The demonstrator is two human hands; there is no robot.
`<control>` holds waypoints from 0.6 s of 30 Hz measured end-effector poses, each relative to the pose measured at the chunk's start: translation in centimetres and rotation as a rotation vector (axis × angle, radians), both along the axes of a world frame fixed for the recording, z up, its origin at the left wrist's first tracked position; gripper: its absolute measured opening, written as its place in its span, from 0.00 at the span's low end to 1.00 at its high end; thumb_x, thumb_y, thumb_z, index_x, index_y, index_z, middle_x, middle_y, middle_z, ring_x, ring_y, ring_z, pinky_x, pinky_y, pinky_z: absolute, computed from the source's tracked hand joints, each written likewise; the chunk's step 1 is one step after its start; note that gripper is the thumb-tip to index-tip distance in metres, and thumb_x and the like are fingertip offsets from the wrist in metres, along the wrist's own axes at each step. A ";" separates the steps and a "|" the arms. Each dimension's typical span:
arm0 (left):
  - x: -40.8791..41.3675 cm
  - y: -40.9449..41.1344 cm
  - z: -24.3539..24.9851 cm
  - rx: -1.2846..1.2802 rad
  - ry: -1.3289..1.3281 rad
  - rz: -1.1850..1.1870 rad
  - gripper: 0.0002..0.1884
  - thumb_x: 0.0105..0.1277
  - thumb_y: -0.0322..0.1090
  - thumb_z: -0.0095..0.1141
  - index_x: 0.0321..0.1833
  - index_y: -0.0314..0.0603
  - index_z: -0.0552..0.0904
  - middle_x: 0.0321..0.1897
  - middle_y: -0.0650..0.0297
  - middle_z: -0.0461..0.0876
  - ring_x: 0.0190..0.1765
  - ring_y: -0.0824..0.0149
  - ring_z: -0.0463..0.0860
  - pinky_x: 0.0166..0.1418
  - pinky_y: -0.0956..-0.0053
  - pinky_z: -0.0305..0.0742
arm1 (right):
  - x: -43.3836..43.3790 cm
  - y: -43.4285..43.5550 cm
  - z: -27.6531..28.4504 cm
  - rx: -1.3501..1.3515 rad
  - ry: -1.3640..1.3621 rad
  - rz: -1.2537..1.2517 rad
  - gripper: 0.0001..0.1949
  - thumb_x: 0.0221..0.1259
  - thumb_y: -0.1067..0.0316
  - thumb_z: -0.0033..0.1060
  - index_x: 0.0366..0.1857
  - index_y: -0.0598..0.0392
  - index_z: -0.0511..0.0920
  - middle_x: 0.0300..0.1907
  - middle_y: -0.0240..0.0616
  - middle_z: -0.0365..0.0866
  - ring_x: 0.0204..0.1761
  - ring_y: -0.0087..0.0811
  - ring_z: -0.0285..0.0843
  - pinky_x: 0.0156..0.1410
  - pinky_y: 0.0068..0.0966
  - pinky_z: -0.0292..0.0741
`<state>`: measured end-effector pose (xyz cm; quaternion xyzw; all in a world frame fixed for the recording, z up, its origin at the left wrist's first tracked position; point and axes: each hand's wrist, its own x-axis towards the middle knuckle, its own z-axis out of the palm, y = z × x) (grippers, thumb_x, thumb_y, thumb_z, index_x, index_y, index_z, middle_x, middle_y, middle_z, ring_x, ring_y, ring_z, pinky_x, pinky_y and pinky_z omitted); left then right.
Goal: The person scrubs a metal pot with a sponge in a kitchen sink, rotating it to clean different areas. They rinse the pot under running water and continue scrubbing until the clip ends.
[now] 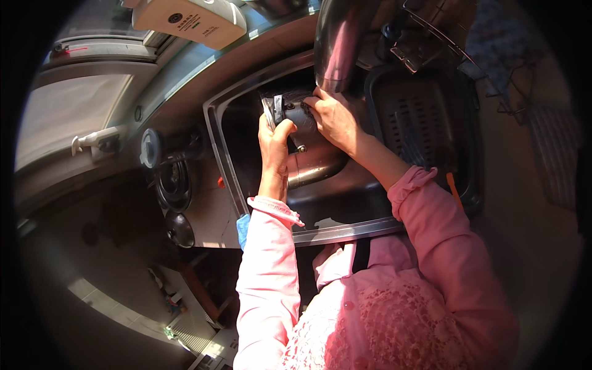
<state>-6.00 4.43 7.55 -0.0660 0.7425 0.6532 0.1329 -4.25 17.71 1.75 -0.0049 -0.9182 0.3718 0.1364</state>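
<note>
A metal pan point(319, 162) is tilted in the stainless steel sink point(236, 185). My left hand point(275, 145) grips it by the handle point(278, 107), with the thumb on the near side. Rivets show on the pan's wall beside the handle. My right hand point(336, 119) presses its bent fingers against the pan's upper side. A dark, rough scouring pad point(306, 109) seems to be under those fingertips, mostly hidden by them. Just above my right hand hangs a shiny metal faucet point(335, 51), large in the view.
A dark plastic drain basket point(377, 99) with a slotted bottom stands at the sink's right, with an orange handle point(453, 187) in it. A wire rack point(434, 30) is beyond. Left are pot lids point(179, 230), a spray bottle point(99, 138) and a blue cloth point(243, 230). A white bottle point(189, 21) stands on the ledge.
</note>
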 end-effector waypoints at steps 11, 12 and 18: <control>0.4 -0.6 -0.5 0.029 0.000 0.007 0.12 0.53 0.34 0.54 0.41 0.43 0.76 0.31 0.72 0.73 0.36 0.77 0.69 0.44 0.81 0.64 | 1.2 -1.7 1.1 0.070 0.093 0.113 0.08 0.48 0.75 0.57 0.33 0.51 0.81 0.42 0.33 0.75 0.47 0.37 0.74 0.48 0.29 0.80; 0.4 -0.4 -0.5 0.033 -0.003 0.010 0.12 0.53 0.34 0.54 0.41 0.43 0.76 0.31 0.72 0.73 0.36 0.77 0.69 0.44 0.80 0.64 | 1.0 -1.4 0.9 0.067 0.130 0.102 0.08 0.48 0.74 0.57 0.33 0.51 0.81 0.42 0.32 0.75 0.47 0.37 0.74 0.47 0.29 0.80; 0.7 -0.5 -0.4 -0.018 0.019 -0.008 0.14 0.53 0.35 0.55 0.42 0.43 0.76 0.32 0.72 0.73 0.36 0.77 0.69 0.44 0.80 0.64 | 0.1 0.9 -0.1 0.103 0.033 0.026 0.09 0.49 0.74 0.57 0.34 0.49 0.81 0.42 0.30 0.74 0.48 0.34 0.74 0.45 0.28 0.80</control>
